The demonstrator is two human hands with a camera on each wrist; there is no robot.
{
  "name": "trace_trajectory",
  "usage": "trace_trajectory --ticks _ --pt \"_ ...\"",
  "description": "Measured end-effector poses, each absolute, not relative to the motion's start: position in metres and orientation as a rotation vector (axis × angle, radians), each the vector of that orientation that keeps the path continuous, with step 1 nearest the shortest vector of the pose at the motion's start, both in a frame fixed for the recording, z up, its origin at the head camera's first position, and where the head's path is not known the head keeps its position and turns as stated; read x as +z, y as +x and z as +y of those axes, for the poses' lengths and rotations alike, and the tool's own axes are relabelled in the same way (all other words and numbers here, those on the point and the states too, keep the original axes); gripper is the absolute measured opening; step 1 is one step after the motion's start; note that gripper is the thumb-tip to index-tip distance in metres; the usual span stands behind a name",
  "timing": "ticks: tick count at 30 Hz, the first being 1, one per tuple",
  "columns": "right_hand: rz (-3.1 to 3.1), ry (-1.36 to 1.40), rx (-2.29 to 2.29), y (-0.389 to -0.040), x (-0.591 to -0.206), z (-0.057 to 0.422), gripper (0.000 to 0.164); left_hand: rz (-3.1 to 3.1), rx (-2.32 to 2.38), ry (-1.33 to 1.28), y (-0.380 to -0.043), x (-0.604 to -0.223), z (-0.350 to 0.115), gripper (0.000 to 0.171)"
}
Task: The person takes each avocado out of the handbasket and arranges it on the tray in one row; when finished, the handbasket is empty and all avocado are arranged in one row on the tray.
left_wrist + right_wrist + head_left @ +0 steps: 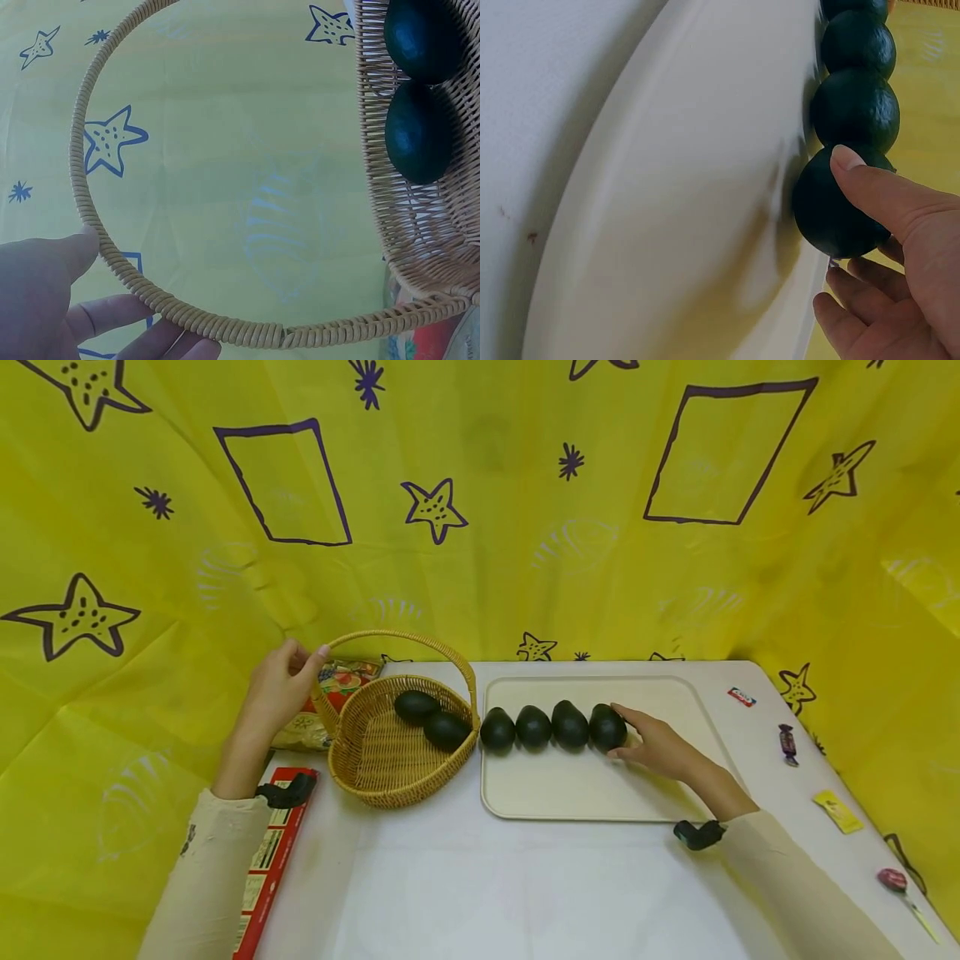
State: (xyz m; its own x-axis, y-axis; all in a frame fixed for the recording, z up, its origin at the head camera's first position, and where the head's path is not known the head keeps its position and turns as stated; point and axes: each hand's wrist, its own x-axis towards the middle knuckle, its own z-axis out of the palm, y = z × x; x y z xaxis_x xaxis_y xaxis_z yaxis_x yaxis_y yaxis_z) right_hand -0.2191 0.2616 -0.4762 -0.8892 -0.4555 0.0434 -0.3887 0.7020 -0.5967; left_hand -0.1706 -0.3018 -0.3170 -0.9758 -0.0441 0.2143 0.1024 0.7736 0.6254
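My left hand (pixel 279 687) holds the arched handle (pixel 251 333) of a wicker basket (pixel 386 793) at its left side, thumb on one side and fingers on the other. Two dark green avocados (pixel 417 707) lie inside the basket, toward its back right. Just right of it, a row of several avocados (pixel 533 727) stands on a cream tray (pixel 555 802). The rightmost avocado (pixel 838 206) is between the thumb and fingers of my right hand (pixel 660 745); it sits on the tray, beside its neighbour. In the right wrist view, the thumb lies over it.
Behind the basket's left side are colourful food packets (pixel 348 681), and a long red box (pixel 273 852) lies under my left forearm. Small wrapped sweets (pixel 787 744) and a lollipop (pixel 894 881) lie along the right table edge. A yellow patterned cloth (pixel 487 585) hangs behind the white table.
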Motion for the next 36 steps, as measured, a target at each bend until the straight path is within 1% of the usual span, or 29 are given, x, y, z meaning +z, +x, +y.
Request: trace_trajectory --ticks 8,14,18,24,30,33,36 --pt "2.807 -0.701 -0.895 -0.217 -0.47 0.263 0.095 -2.755 -0.97 -0.031 -0.17 -0.315 -0.301 0.061" --pt "2.78 -0.668 -0.897 -0.214 -0.45 0.249 0.097 -2.76 -0.963 -0.027 -0.17 -0.314 -0.301 0.061" --pt "2.798 -0.709 -0.867 -0.209 -0.435 0.226 0.087 -2.758 -0.957 -0.034 -0.171 -0.315 -0.301 0.06" --pt "2.765 -0.914 -0.802 -0.198 -0.415 0.18 0.06 -2.759 -0.961 -0.045 -0.172 -0.316 -0.302 0.061" --pt "2.658 -1.076 -0.761 -0.192 -0.402 0.129 0.054 -2.761 -0.966 -0.043 -0.172 -0.315 -0.302 0.061" --pt "2.67 -1.229 -0.708 -0.19 -0.399 0.1 0.048 -2.758 -0.972 -0.043 -0.172 -0.316 -0.302 0.06" --pt "2.696 -1.369 -0.631 -0.185 -0.394 0.069 0.045 -2.757 -0.968 -0.042 -0.172 -0.316 -0.303 0.059"
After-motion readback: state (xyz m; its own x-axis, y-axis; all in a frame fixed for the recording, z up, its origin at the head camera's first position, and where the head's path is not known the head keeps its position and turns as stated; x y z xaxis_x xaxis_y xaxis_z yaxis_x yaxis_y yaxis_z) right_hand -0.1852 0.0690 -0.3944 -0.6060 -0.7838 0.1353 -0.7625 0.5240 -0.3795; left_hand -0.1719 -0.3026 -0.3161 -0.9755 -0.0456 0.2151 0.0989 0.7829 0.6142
